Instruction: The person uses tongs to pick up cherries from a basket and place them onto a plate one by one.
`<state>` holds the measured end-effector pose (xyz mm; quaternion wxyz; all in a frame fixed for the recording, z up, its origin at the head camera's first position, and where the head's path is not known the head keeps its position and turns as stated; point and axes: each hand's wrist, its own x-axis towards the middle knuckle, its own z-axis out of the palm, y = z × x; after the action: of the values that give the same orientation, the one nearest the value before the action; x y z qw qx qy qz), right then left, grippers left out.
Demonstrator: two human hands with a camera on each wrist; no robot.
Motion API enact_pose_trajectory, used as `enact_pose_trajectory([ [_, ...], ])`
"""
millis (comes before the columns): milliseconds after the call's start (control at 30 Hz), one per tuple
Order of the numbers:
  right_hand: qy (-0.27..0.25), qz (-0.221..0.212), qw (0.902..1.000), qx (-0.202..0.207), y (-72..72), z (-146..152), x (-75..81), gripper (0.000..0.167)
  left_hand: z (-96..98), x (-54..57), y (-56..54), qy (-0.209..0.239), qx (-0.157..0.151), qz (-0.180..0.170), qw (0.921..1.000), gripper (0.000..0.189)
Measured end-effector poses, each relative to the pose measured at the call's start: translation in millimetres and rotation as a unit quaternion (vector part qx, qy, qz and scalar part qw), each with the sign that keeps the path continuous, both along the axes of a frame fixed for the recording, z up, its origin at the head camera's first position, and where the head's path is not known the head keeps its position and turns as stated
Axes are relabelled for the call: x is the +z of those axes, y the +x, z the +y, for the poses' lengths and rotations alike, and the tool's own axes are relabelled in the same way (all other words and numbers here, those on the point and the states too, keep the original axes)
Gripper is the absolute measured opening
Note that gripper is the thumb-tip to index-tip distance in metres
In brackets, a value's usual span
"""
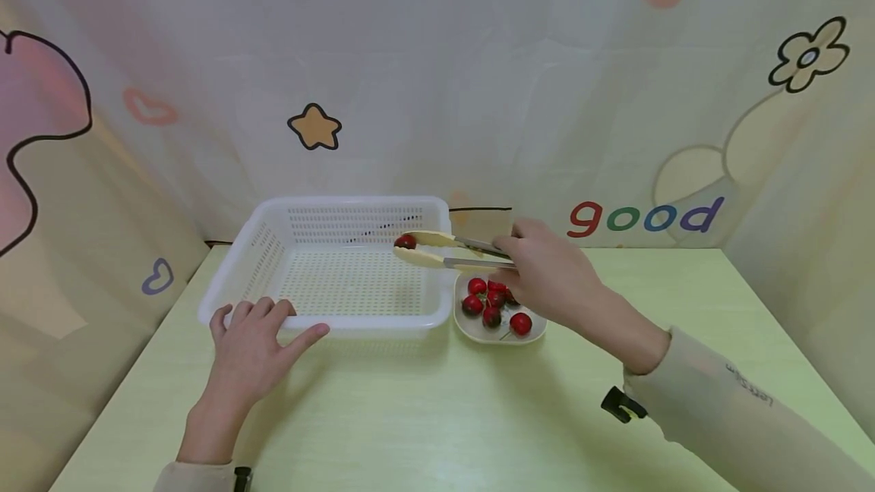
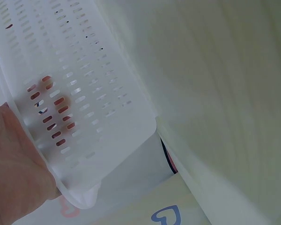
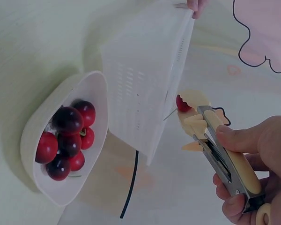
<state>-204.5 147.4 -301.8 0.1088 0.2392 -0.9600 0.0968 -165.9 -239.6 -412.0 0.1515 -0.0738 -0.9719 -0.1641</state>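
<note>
My right hand [image 1: 550, 272] grips a pair of tongs [image 1: 472, 253] with cream tips and metal arms. Pinched between the tips is a dark red cherry [image 1: 405, 241], held over the right end of a white plastic basket [image 1: 396, 321]. In the right wrist view, the thumb lies along the tongs [image 3: 234, 164] and the fingers wrap beneath. My left hand [image 1: 249, 351] holds the basket's front rim near its left corner. Through the slots in the left wrist view, its fingers show behind the basket wall [image 2: 107, 136]. A white dish [image 1: 488, 339] of several cherries [image 1: 492, 316] stands right of the basket.
A pale green table [image 1: 403, 416] bears the basket and dish. Behind it hangs a printed curtain [image 1: 383, 82] with a star, a flower and the word "good", and it also lines both sides.
</note>
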Motion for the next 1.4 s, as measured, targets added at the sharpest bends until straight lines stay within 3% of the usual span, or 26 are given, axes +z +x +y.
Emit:
enact_pose_trajectory([
  [200, -0.003, 0.016, 0.9999, -0.006, 7.4, 19, -2.5, 0.032, -0.4, -0.8, 0.2, 0.002, 0.001, -0.004, 1.0, 0.062],
  [767, -0.01, -0.01, 0.9992, -0.037, 24.8, 54, -7.8, 0.039, 0.3, -0.9, -0.9, 0.005, -0.002, -0.004, 1.0, 0.061],
  [1033, -0.017, 0.003, 0.9994, -0.03, 29.4, 71, -14.4, 0.035, 0.3, -0.5, -0.4, 0.003, -0.001, -0.01, 0.9999, 0.062],
  [1400, -0.007, -0.03, 0.9982, -0.051, 36.5, 94, -25.5, 0.035, 0.2, -0.5, -1.2, -0.001, 0.0, -0.012, 0.9999, 0.063],
])
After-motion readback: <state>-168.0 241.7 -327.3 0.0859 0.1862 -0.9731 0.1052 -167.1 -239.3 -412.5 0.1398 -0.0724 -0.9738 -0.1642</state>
